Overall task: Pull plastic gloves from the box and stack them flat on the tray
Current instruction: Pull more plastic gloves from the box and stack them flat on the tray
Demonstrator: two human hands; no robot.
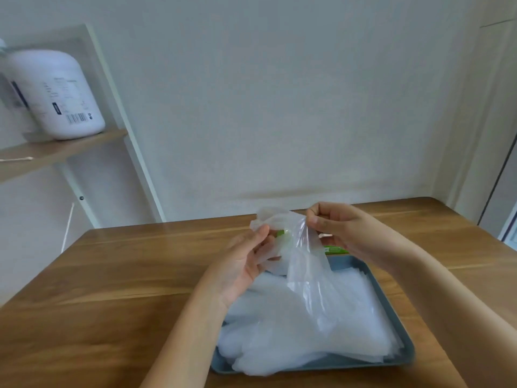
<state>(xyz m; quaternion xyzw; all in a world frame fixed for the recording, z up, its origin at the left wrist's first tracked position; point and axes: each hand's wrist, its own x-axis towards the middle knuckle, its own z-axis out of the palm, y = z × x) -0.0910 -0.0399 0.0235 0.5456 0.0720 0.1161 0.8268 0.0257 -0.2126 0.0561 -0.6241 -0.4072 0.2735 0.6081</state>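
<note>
Far left of the fingers, one white jug (56,93) is standing on a wooden shelf (70,149). Over the wooden table (112,275), the left hand (243,264) is pinching the left edge of one clear glove (302,264), its thumb and fingers (263,233) closing narrowly on the film. The glove is hanging between the two hands, its lower part draping toward the pile below. The right hand (344,231) is pinching the glove's top right edge between thumb and forefinger, the other fingers curling in. Just behind and below the right fingers, one green box (335,249) is showing only in part. Beneath both hands, one blue-grey tray (321,366) is holding a flat stack of gloves (293,331), too many and too sheer to count.
</note>
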